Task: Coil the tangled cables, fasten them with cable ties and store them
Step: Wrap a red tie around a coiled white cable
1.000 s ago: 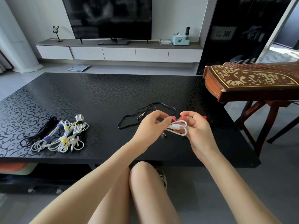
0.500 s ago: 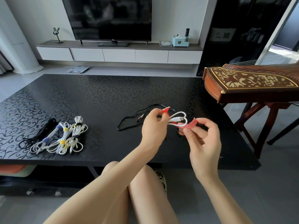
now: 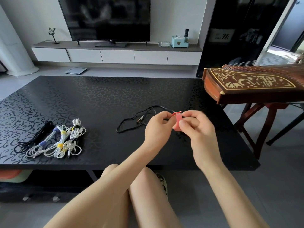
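Note:
Above the front of the black table [image 3: 102, 99], my two hands meet. My left hand [image 3: 158, 129] is curled around a small white cable coil, which the fingers now hide. The red cable tie [image 3: 178, 121] runs between the hands, its thin end poking out by my left fingertips. My right hand [image 3: 195, 130] pinches the tie's broad strap, blurred by motion. A loose black cable [image 3: 131, 124] lies tangled on the table just behind my left hand. Several coiled and tied cables [image 3: 57, 142], white and black, lie together at the front left.
A wooden zither on a stand [image 3: 250, 86] reaches over the table's right end. Behind the table are a TV [image 3: 105, 18] on a low white cabinet [image 3: 115, 55] and a scale on the floor [image 3: 75, 70]. My knees [image 3: 125, 186] sit below the table's front edge.
My right hand has swung the red tie up and over toward my left hand. The white coil, visible before, is now covered by my fingers and the strap.

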